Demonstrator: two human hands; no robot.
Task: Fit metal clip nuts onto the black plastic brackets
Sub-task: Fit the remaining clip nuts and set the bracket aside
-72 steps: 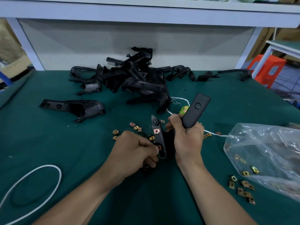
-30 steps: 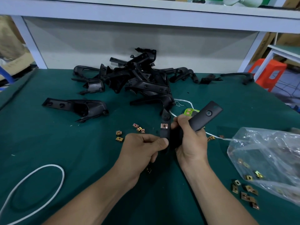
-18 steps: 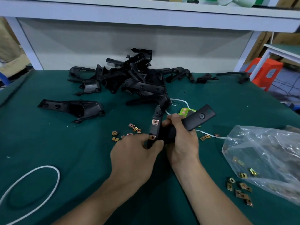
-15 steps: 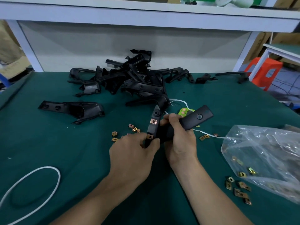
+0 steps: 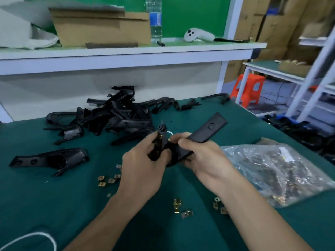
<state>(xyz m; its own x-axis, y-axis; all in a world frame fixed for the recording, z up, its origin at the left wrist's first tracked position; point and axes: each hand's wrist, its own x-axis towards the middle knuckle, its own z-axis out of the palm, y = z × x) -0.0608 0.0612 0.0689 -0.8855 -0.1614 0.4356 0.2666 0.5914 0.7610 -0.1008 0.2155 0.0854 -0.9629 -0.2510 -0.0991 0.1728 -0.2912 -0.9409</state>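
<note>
1. Bracket [image 5: 206,130] held up over the bench, between both hands, near mid-table. Black plastic, forked shape: one flat paddle arm sticks up and to the right, one narrow arm with a round boss rises on the left.
2. Left hand [image 5: 143,163] wraps the narrow arm, fingers curled and pressed around it. A glint of brass shows at the thumb; likely a clip nut going on, though blur hides the seating.
3. Right hand [image 5: 204,158] grips the base of the paddle arm, fingers closed over it, thumb tip near the fork.
4. Handling, my guess: bracket is light, stiff and smooth, easily turned in one hand. Best held at the thick fork, leaving the arm tips free.
5. Clip nuts are small springy metal. Pinch by the flat sides and push straight onto the edge; they look easy to drop.
6. Loose clip nuts [image 5: 108,180] lie left of the wrists, more [image 5: 183,208] between the forearms.
7. A clear plastic bag [image 5: 272,171] lies to the right, with what look like more nuts inside.
8. Pile of brackets [image 5: 116,116] lies at the back; one bracket [image 5: 52,159] lies alone to the left.
9. Bench [image 5: 36,205] has a green cover, flat; small parts stay put. White cord [image 5: 36,238] at the near left corner.
10. Shelf [image 5: 126,57] above carries a cardboard box [image 5: 101,28] and a water bottle [image 5: 155,20]. Orange stool [image 5: 248,89] beyond the right edge.
</note>
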